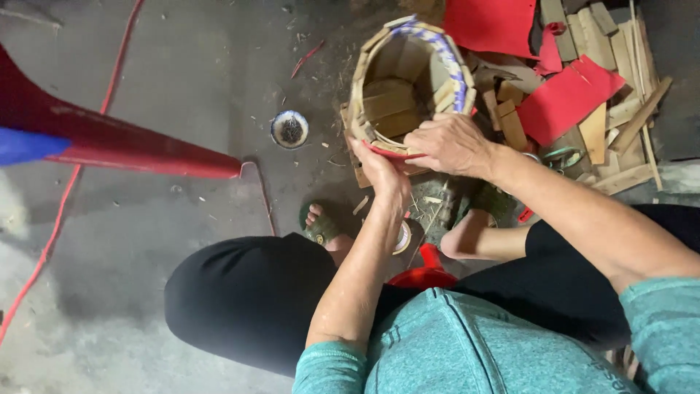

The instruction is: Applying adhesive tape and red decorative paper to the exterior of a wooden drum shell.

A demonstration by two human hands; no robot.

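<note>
Left hand (pixel 383 169) palm side hidden, fingertips lost behind lower rim of wooden bucket (pixel 408 80); whether they pinch red strip (pixel 390 152) cannot tell. Right hand (pixel 452 144) knuckles up, fingers curled closed over same rim, tips out of sight. Bucket lies tilted, mouth toward camera, on concrete floor (pixel 182 80), against pile of wood slats (pixel 620 51) and red sheets (pixel 565 98). Small round tin (pixel 289 129) well left of bucket
</note>
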